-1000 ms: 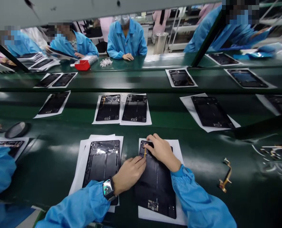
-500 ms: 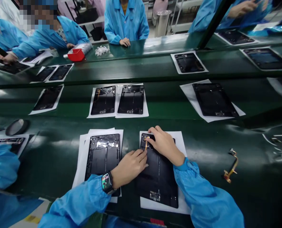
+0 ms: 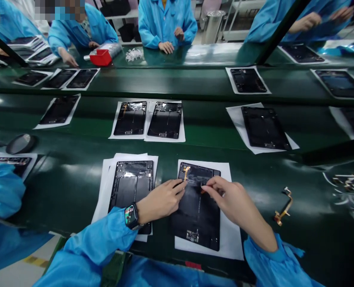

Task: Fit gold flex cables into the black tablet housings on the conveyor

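A black tablet housing [image 3: 200, 211] lies on white paper in front of me, slightly turned. An orange flex cable [image 3: 186, 173] runs down near its upper left corner. My left hand [image 3: 163, 201] reaches in from the left, fingers held together, with the tips pressing at the cable's lower end. Over the housing's upper right part, my right hand [image 3: 235, 199] is closed in a pinch on a small orange-and-dark piece [image 3: 204, 189], whose kind is too small to tell. Beside it, a second housing [image 3: 129, 191] rests on paper, partly hidden by my left forearm.
Another flex cable [image 3: 283, 207] lies on the green bench at right, near a tangle of cables [image 3: 351, 179]. More housings [image 3: 165, 119] on paper sit on the line beyond. A round black dish [image 3: 20, 143] stands at left. Co-workers in blue sit across.
My right hand has moved right and down from the cable's upper end, now pinching a small piece. My left hand stays by the cable. More of the orange cable shows.
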Available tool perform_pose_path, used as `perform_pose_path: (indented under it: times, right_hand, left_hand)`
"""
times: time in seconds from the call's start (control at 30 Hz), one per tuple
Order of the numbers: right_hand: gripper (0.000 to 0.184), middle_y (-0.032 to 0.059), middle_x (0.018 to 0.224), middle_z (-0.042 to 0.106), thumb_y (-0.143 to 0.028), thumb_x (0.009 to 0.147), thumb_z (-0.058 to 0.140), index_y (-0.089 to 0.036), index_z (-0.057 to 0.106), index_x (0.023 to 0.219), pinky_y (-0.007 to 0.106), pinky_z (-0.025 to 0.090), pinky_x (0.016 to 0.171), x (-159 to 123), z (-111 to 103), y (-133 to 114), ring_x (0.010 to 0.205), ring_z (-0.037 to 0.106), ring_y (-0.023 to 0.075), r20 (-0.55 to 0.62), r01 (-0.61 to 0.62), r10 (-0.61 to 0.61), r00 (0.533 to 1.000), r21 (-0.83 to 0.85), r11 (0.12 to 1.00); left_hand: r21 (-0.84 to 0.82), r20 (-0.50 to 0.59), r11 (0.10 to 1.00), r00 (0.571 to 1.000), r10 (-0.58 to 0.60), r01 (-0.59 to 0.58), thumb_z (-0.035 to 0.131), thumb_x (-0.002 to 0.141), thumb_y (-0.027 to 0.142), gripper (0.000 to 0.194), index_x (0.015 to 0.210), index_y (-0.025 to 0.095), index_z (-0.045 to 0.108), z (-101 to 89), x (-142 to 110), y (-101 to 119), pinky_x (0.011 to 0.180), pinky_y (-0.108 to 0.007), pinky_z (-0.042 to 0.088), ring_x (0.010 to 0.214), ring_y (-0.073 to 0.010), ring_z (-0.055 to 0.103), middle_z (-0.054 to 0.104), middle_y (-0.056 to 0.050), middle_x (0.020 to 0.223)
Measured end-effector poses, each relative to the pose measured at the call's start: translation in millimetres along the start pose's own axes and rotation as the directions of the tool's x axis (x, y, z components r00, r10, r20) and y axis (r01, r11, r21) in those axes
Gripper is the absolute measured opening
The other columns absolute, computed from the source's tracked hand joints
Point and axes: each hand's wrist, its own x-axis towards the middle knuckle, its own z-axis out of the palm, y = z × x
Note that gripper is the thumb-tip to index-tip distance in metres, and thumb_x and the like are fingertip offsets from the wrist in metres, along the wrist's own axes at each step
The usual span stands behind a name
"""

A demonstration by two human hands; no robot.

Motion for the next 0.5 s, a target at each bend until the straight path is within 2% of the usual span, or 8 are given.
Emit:
perform_pose_path:
  times: [0.07, 0.13, 0.2, 0.3, 0.4, 0.5]
  right_hand:
    - [0.019, 0.0007, 0.071, 0.065, -0.038, 0.096, 0.047, -0.024, 0.059, 0.093, 0.030, 0.042, 0.059, -10.9, 8.1, 0.5, 0.062, 0.061, 0.0197, -0.009, 0.010, -0.010, 1.000, 0.015, 1.000]
    - [0.018, 0.0027, 0.083, 0.068, -0.034, 0.097, 0.044, -0.024, 0.057, 0.103, 0.030, 0.045, 0.064, -19.5, 17.8, -0.3, 0.071, 0.065, 0.0203, -0.019, 0.034, -0.033, 0.999, 0.034, 0.999]
    - [0.018, 0.0045, 0.094, 0.069, -0.030, 0.098, 0.042, -0.024, 0.055, 0.109, 0.031, 0.047, 0.068, -24.7, 27.9, -3.3, 0.079, 0.067, 0.0215, -0.020, 0.063, -0.063, 0.998, 0.012, 0.998]
    - [0.017, 0.0061, 0.095, 0.069, -0.025, 0.099, 0.041, -0.023, 0.056, 0.106, 0.031, 0.047, 0.067, -25.3, 41.4, -12.5, 0.080, 0.067, 0.0223, 0.010, 0.126, -0.126, 0.992, -0.090, 0.988]
    - [0.017, 0.0068, 0.089, 0.068, -0.018, 0.098, 0.040, -0.020, 0.057, 0.100, 0.030, 0.045, 0.063, -18.5, 51.8, -25.5, 0.075, 0.066, 0.0220, 0.069, 0.203, -0.192, 0.979, -0.226, 0.953]
    - [0.016, 0.0066, 0.087, 0.068, -0.010, 0.095, 0.043, -0.018, 0.056, 0.095, 0.029, 0.043, 0.063, -8.5, 60.4, -37.9, 0.075, 0.065, 0.0213, 0.117, 0.266, -0.241, 0.964, -0.331, 0.905]
  left_hand:
    - [0.025, 0.001, 1.000, 1.000, 0.001, -0.001, 0.050, 0.091, 0.016, 0.035, 0.123, 0.005, 0.057, 1.1, -0.3, 3.9, 0.109, -0.041, 0.039, 0.135, -0.0300, 0.042, 0.050, -0.016, 0.141]
    - [0.017, -0.006, 1.000, 1.000, 0.009, -0.009, 0.050, 0.091, 0.016, 0.032, 0.120, 0.004, 0.059, 0.7, -0.5, 4.4, 0.110, -0.041, 0.039, 0.135, -0.0301, 0.042, 0.051, -0.017, 0.139]
    - [-0.034, -0.031, 0.999, 0.999, 0.008, -0.009, 0.049, 0.093, 0.017, 0.028, 0.117, 0.007, 0.061, -1.6, -0.6, 0.5, 0.110, -0.038, 0.039, 0.133, -0.0274, 0.045, 0.051, -0.015, 0.140]
    - [-0.142, -0.096, 0.990, 0.995, -0.013, -0.001, 0.046, 0.094, 0.016, 0.032, 0.124, 0.009, 0.056, -7.9, -1.2, -10.8, 0.113, -0.036, 0.037, 0.134, -0.0232, 0.045, 0.042, -0.014, 0.148]
    - [-0.236, -0.154, 0.972, 0.987, -0.045, 0.008, 0.055, 0.092, 0.021, 0.056, 0.143, 0.009, 0.036, -11.2, -2.8, -22.2, 0.117, -0.040, 0.031, 0.143, -0.0258, 0.030, 0.030, -0.018, 0.155]
    - [-0.304, -0.132, 0.952, 0.989, -0.068, 0.025, 0.071, 0.083, 0.038, 0.089, 0.150, 0.010, 0.019, -4.9, -5.8, -30.7, 0.118, -0.046, 0.028, 0.147, -0.0305, 0.022, 0.026, -0.022, 0.155]
